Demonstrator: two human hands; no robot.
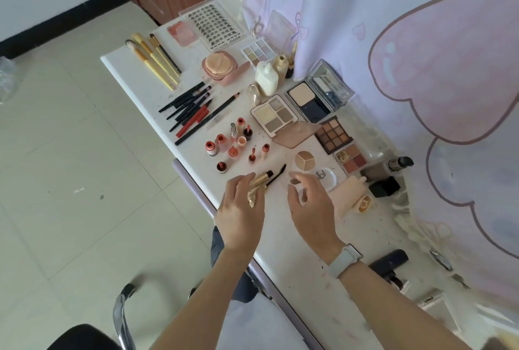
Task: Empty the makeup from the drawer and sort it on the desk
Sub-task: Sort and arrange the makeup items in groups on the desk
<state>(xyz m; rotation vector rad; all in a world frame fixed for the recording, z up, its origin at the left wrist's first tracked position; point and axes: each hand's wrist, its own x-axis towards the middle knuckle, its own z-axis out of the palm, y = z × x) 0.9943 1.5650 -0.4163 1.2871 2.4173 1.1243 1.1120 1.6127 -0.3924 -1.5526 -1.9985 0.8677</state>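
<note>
On the white desk [134, 68] makeup lies in groups: brushes [154, 60], dark pencils [193, 109], small red and orange lip bottles [233, 142], eyeshadow palettes [276, 115] and a round three-shade pot [304, 159]. My left hand [241, 215] grips a gold mascara tube [259, 181]; its black wand [280, 170] points out toward the far right. Just to the right, my right hand [311, 209] hovers over the desk with loosely curled fingers and nothing seen in it. It partly covers a clear round jar [327, 177].
A lash tray [214, 26] and a blush compact [182, 32] sit at the far end. Foundation bottles [387, 168], a black cube [384, 186] and a beige case [348, 195] lie by the pink curtain [421, 68]. A lavender strip [191, 184] edges the desk front; a chair arm [120, 316] is below.
</note>
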